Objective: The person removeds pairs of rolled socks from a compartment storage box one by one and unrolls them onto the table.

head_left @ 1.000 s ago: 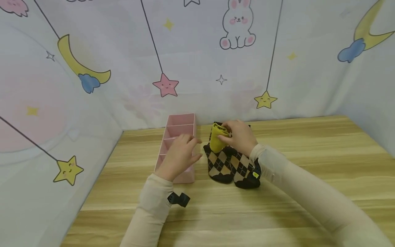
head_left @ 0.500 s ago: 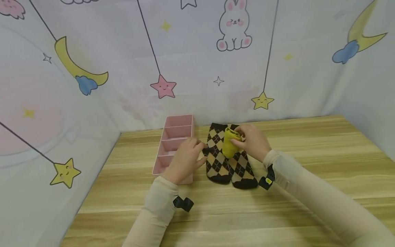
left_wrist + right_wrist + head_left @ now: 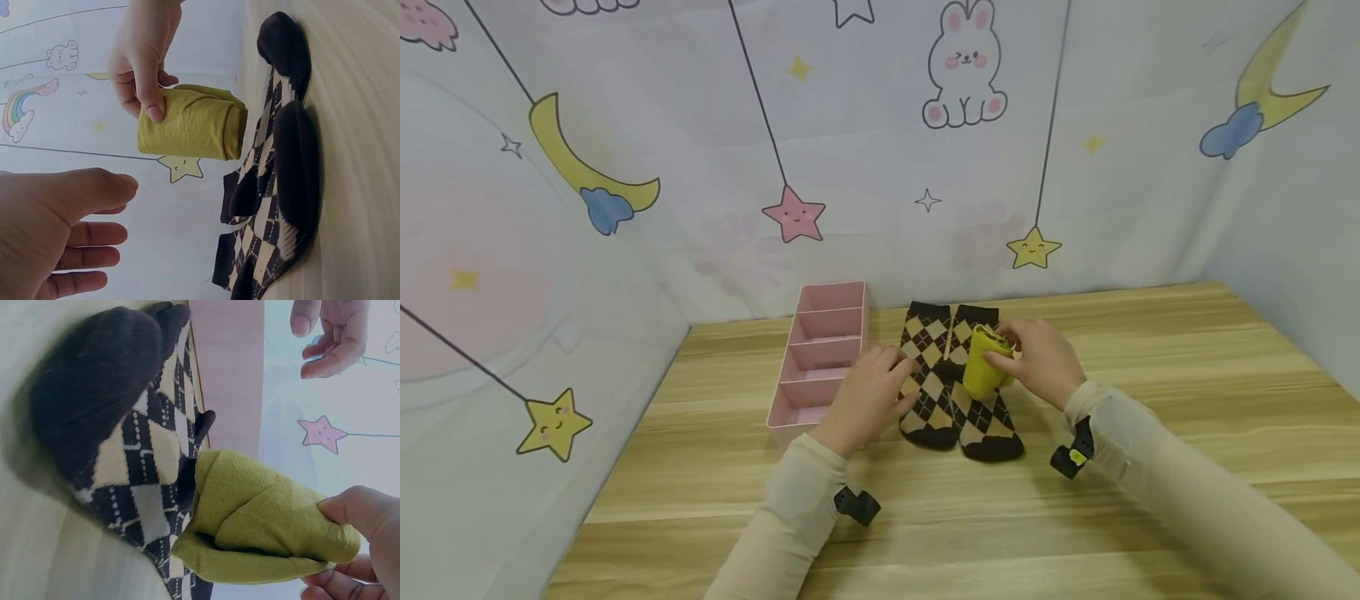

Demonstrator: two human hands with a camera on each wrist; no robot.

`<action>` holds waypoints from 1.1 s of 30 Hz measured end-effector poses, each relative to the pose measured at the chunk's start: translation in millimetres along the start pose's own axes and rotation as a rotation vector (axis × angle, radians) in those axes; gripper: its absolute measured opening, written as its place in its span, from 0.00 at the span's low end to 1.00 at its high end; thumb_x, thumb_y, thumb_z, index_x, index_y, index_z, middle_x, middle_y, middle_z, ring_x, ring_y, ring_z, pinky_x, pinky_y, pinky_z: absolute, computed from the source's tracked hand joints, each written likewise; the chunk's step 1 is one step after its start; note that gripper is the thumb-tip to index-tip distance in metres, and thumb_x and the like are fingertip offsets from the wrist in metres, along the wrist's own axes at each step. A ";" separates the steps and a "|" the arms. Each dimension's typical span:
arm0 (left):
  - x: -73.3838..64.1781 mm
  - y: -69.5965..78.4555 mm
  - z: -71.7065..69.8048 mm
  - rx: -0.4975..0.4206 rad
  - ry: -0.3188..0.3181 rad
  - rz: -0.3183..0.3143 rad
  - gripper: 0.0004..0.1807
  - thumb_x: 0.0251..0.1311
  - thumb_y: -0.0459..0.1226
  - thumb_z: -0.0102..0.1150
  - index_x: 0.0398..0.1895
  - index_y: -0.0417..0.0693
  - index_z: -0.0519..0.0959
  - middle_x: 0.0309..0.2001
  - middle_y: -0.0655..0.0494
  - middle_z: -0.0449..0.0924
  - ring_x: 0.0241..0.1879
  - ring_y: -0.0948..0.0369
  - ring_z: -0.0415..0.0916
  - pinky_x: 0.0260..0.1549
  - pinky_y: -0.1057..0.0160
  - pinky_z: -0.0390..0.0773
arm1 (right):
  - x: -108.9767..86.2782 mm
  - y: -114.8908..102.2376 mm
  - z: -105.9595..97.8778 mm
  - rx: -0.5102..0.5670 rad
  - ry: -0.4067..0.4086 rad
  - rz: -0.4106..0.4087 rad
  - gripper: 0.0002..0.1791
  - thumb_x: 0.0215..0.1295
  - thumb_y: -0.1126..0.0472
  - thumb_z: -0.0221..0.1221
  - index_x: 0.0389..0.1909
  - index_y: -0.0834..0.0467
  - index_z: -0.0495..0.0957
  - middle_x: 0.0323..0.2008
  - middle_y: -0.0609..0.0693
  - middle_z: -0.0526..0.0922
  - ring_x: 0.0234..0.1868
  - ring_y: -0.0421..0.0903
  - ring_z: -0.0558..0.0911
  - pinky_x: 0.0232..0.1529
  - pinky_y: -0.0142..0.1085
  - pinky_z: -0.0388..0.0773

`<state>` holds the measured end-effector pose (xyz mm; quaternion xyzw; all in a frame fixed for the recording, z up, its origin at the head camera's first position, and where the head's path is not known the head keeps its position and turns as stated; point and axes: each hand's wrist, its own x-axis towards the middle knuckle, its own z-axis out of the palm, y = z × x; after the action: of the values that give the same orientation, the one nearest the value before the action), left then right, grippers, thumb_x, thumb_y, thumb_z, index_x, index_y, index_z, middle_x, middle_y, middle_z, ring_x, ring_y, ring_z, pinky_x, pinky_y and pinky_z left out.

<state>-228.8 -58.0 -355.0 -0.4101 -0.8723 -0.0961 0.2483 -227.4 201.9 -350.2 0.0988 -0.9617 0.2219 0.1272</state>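
My right hand (image 3: 1045, 362) pinches a folded yellow sock bundle (image 3: 983, 367) by its upper end, thumb on one side and fingers on the other. The bundle (image 3: 194, 125) hangs above a pair of argyle socks, apart from them in the left wrist view. Both argyle socks, the left one (image 3: 931, 400) and the right one (image 3: 992, 446), lie flat side by side with black toes toward me; the bundle covers part of the right one. Fingers loosely bent and holding nothing, my left hand (image 3: 865, 400) hovers between the left sock and a pink box (image 3: 785, 367).
The pink box has several compartments in a row and stands left of the socks, its near end partly behind my left hand. A printed cloth wall (image 3: 865, 242) rises behind the wooden table (image 3: 940, 525) and on both sides.
My right hand has carried the yellow bundle right and toward me, uncovering more of the argyle socks. My left hand has shifted right and slightly nearer, away from above the pink box.
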 end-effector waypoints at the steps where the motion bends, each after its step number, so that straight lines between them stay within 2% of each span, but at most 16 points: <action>1: 0.7 1.4 1.0 -0.007 -0.006 -0.001 0.13 0.52 0.39 0.69 0.40 0.44 0.79 0.39 0.53 0.78 0.42 0.57 0.75 0.48 0.60 0.76 | -1.6 2.1 -0.1 -0.005 -0.003 0.001 0.22 0.63 0.51 0.61 0.49 0.64 0.78 0.42 0.61 0.84 0.42 0.56 0.81 0.43 0.50 0.78; 5: 2.8 5.8 4.3 -0.010 -0.028 -0.001 0.14 0.53 0.40 0.68 0.40 0.44 0.79 0.39 0.53 0.78 0.42 0.57 0.75 0.47 0.60 0.76 | -6.6 8.0 -0.3 -0.009 -0.004 0.007 0.23 0.62 0.51 0.61 0.51 0.64 0.78 0.42 0.60 0.84 0.41 0.56 0.81 0.42 0.50 0.78; 13: 8.9 14.0 8.8 0.006 -0.039 0.025 0.14 0.53 0.41 0.68 0.41 0.46 0.80 0.39 0.54 0.78 0.44 0.58 0.75 0.49 0.59 0.75 | -18.8 16.6 -4.1 -0.005 0.000 0.033 0.21 0.61 0.52 0.62 0.48 0.64 0.79 0.40 0.59 0.84 0.40 0.54 0.81 0.42 0.49 0.79; 18: 13.8 19.7 11.0 0.004 -0.068 0.017 0.15 0.53 0.42 0.68 0.42 0.47 0.80 0.39 0.55 0.78 0.44 0.58 0.74 0.50 0.60 0.74 | -25.7 23.3 -6.5 -0.001 -0.001 0.055 0.19 0.60 0.52 0.63 0.44 0.64 0.79 0.38 0.59 0.84 0.38 0.54 0.80 0.40 0.48 0.78; 25: 16.6 25.9 15.7 0.042 -0.098 0.031 0.15 0.56 0.46 0.66 0.43 0.50 0.79 0.41 0.56 0.78 0.44 0.58 0.75 0.52 0.61 0.75 | -33.3 29.0 -7.5 -0.001 -0.018 0.095 0.21 0.61 0.51 0.62 0.45 0.66 0.78 0.38 0.61 0.84 0.38 0.55 0.81 0.41 0.50 0.78; 33: 24.4 42.0 24.7 -0.005 -0.127 0.065 0.14 0.57 0.44 0.66 0.43 0.49 0.80 0.41 0.56 0.78 0.45 0.58 0.75 0.51 0.60 0.74 | -38.2 32.8 -11.2 -0.005 -0.025 0.125 0.22 0.61 0.50 0.62 0.43 0.66 0.78 0.38 0.61 0.85 0.37 0.54 0.81 0.39 0.49 0.78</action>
<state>-218.7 -5.4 -365.2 -0.4441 -0.8722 -0.0642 0.1945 -197.1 241.0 -364.7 0.0411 -0.9680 0.2256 0.1016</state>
